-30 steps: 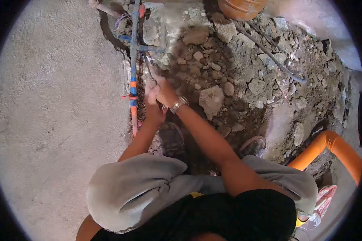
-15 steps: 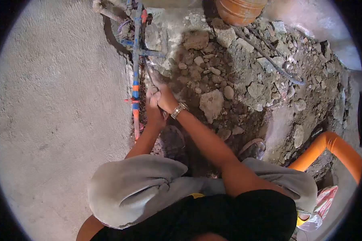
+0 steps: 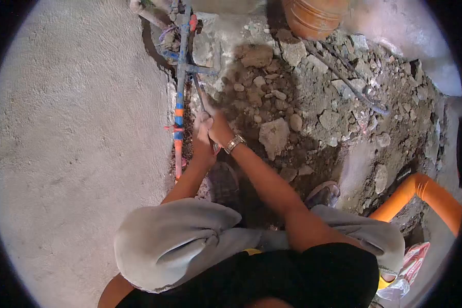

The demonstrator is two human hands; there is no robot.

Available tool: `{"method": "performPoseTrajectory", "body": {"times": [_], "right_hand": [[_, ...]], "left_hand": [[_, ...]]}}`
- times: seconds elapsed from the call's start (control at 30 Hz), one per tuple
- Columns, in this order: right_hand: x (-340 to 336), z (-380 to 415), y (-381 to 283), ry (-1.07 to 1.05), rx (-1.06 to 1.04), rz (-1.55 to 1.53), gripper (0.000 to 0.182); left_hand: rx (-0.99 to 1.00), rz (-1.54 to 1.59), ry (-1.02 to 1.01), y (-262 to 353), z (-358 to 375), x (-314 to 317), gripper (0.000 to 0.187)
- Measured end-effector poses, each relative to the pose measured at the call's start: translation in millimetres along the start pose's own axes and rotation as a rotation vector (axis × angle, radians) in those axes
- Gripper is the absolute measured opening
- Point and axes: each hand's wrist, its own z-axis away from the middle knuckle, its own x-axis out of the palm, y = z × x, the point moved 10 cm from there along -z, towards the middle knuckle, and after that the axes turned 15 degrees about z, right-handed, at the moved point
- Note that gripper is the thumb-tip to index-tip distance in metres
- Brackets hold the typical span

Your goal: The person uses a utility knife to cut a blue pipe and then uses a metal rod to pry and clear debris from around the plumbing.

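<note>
Indoors, looking down. Left half of the view: a bare concrete floor (image 3: 77, 128), grey, rough-textured, ending in a broken edge. Right of that edge the ground is dug open, a stretch of loose soil and rubble (image 3: 272, 95), lumps of many sizes, light patchy, shadow darkest near the middle.

Along the broken edge runs a narrow pipe (image 3: 181, 84), blue and grey higher up, orange bands and a pinkish length lower down. Short side branch (image 3: 203, 69) to the right; red handle (image 3: 170, 128) farther down.

Left hand (image 3: 202, 136) and right hand (image 3: 219, 127) are together, clamped on a thin dark rod (image 3: 199, 91), just right of the pipe. Rod leans, upper end near the side branch; whether it touches, cannot tell. Metal watch (image 3: 235, 143) on the right wrist.

Top of view: orange-brown tub (image 3: 315, 20) at the rubble's edge. Below it, a bent bar (image 3: 363, 96) lies across the stones. Far right: elbowed orange pipe (image 3: 441, 205), a crumpled red-and-white bag (image 3: 413, 262) below it.
</note>
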Motion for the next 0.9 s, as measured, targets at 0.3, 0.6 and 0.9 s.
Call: {"method": "performPoseTrajectory", "body": {"times": [0.3,0.6,0.9], "right_hand": [[2,0,18,0.077,-0.007,0.121,0.054],[0,-14,16,-0.017,0.071,0.118,0.058],[-4,-19,34,-0.029,0.027,0.256,0.051]], "left_hand": [[0.011,0.054,0.050,-3,-10,-9,0.038],[-0.193,0.088,-0.010,-8,-35,-18,0.033],[-0.179,0.234,0.046,-13,-96,-17,0.035]]}}
